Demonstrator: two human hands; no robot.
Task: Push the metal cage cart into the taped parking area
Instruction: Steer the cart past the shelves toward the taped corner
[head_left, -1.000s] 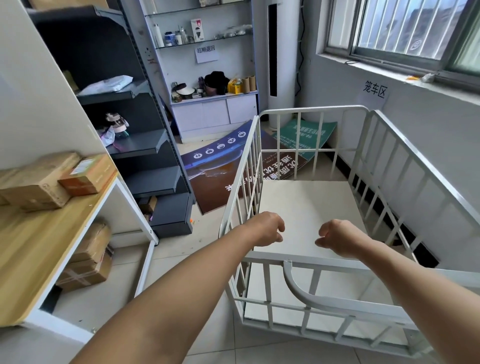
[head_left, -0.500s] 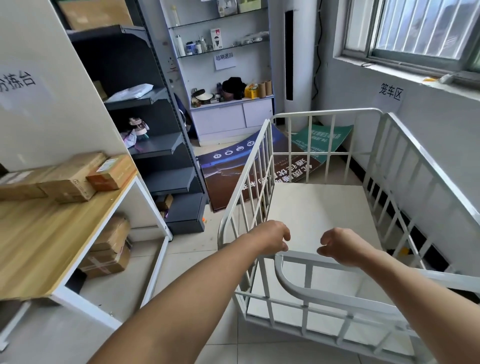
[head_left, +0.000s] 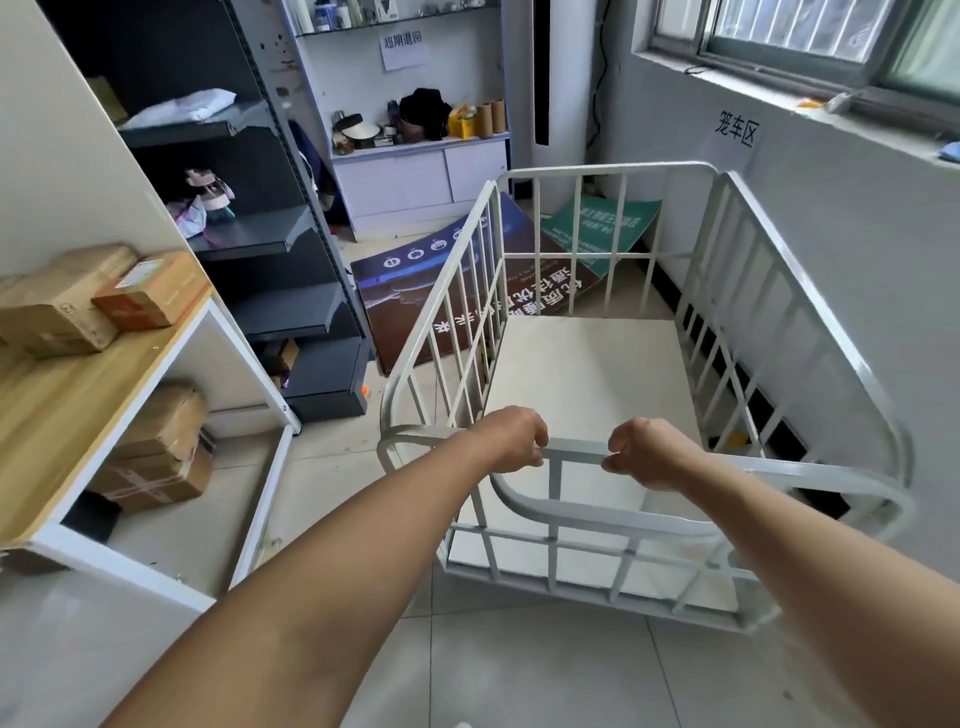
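Note:
The white metal cage cart (head_left: 602, 249) stands in front of me, its right side close along the grey wall under the window. It has barred sides and a pale flat floor with nothing on it. My left hand (head_left: 511, 439) grips the near top rail, fingers curled over it. My right hand (head_left: 649, 452) grips the same rail a short way to the right. No floor tape shows in this view. A paper sign (head_left: 735, 130) with printed characters hangs on the wall beside the cart.
A wooden-topped white table (head_left: 67, 410) with cardboard boxes (head_left: 67, 306) is at left, more boxes beneath. Dark metal shelving (head_left: 260, 234) stands behind it. Printed boards (head_left: 415, 291) lie on the floor ahead of the cart, before a white cabinet (head_left: 421, 176). Tiled floor lies between table and cart.
Both hands have closed onto the cart's near top rail; earlier they hovered just above it. The view has shifted, with the cart's near end now further from me.

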